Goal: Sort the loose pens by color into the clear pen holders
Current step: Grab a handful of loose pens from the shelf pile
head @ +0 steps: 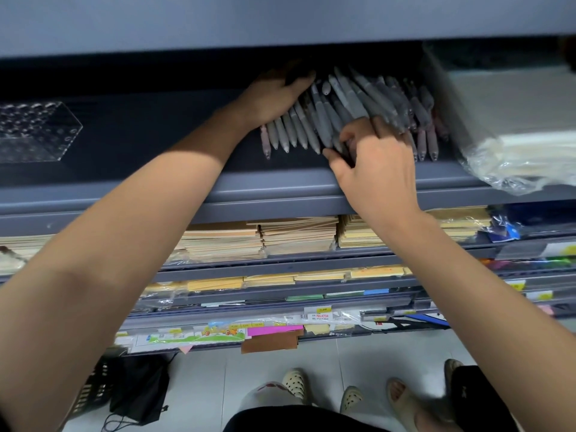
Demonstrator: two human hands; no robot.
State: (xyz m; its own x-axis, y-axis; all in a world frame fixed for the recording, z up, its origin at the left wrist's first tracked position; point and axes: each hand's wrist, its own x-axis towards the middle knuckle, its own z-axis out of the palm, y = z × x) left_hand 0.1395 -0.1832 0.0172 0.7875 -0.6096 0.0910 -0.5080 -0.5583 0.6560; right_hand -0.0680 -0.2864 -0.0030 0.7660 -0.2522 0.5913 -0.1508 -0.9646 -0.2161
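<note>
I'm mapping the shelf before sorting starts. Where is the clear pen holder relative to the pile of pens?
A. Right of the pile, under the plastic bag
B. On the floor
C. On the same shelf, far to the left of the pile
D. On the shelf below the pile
C: the clear pen holder stands at the far left of the same shelf, well apart from the pile of pens.

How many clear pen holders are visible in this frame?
1. The clear pen holder lies at the far left of the shelf, apart from the pens. Others may be out of view.
</note>
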